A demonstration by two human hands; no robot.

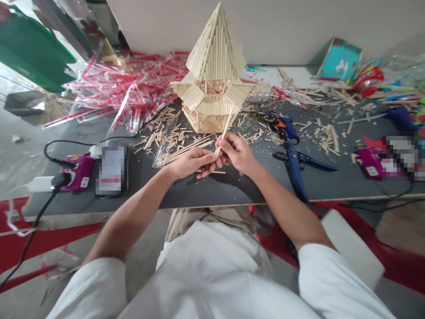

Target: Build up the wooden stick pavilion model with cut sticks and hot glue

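Note:
A thin pale wooden stick (229,118) slants upward between my two hands, in front of a lantern-like model (215,48) built from such sticks. My right hand (238,154) pinches it low down between thumb and fingers. At its lower end, my left hand (192,162) has thumb and fingers closed on the stick, fingertips touching those of the right. More long sticks (186,149) lie just behind my left hand, partly on a clear plastic sleeve (161,153). A short stick (213,172) rests on the table below my hands.
Red-edged plastic wrappers (133,84) heap up at the back left. A phone (112,170) and a purple power strip (78,170) with cables lie left. Blue-handled cutters (294,170), a glue gun (283,124) and stick scraps (328,137) lie right. The grey table's front edge (206,205) is near my body.

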